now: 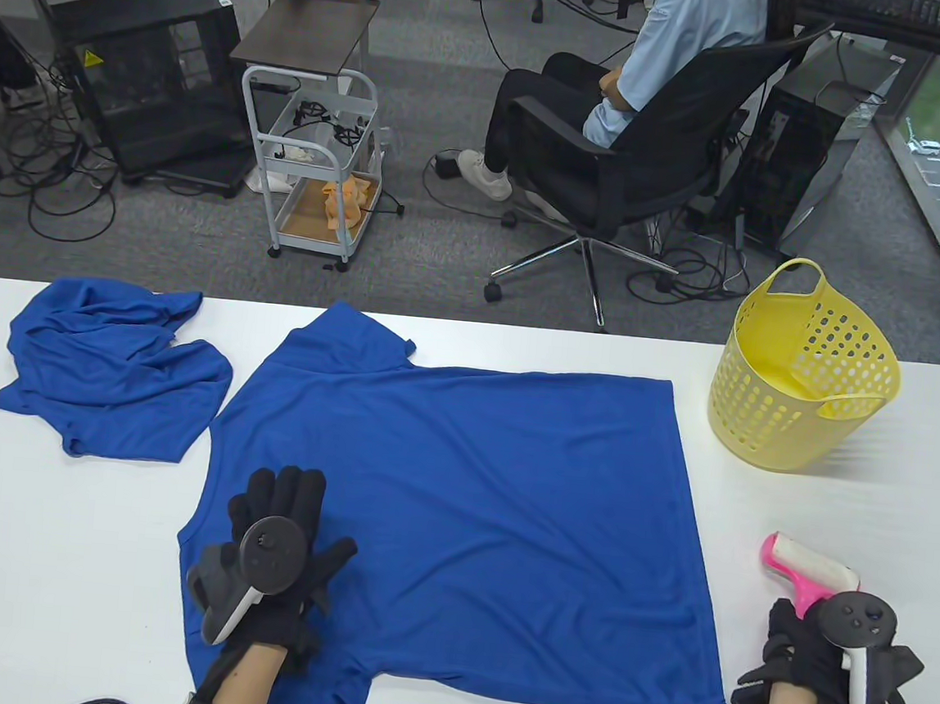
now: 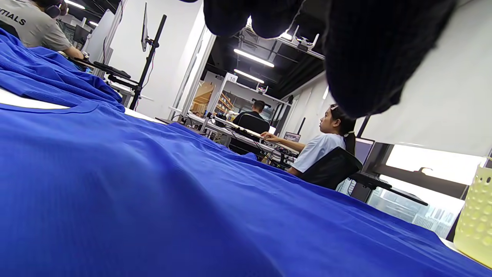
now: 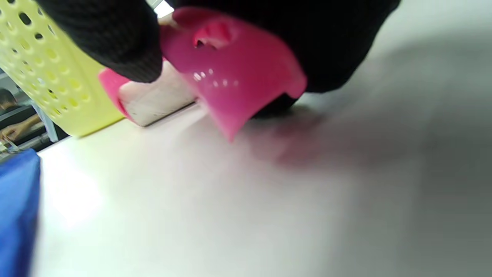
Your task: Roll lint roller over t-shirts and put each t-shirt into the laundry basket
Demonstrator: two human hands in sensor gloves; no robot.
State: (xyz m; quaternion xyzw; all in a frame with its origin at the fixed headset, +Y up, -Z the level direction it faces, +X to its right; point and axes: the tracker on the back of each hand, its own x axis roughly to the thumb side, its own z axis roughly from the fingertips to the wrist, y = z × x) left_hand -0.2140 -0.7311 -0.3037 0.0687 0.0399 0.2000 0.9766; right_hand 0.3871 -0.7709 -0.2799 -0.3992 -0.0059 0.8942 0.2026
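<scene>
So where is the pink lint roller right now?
In the table view, the pink lint roller with its white roll is near the table's front right corner, held in the right hand, in front of the yellow perforated plastic laundry basket.

Blue t-shirts (image 1: 465, 499), yellow perforated laundry basket (image 1: 796, 380), pink-and-white lint roller (image 1: 808, 572), white table (image 1: 49, 562)

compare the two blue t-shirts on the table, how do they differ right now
The spread t-shirt lies flat and smoothed in the table's middle; the crumpled t-shirt sits bunched and wrinkled at the far left. The left hand rests on the spread t-shirt, while nothing touches the crumpled t-shirt. Laid open, the spread t-shirt covers more table than the crumpled one. Both are the same blue, and neither is in the laundry basket.
</scene>
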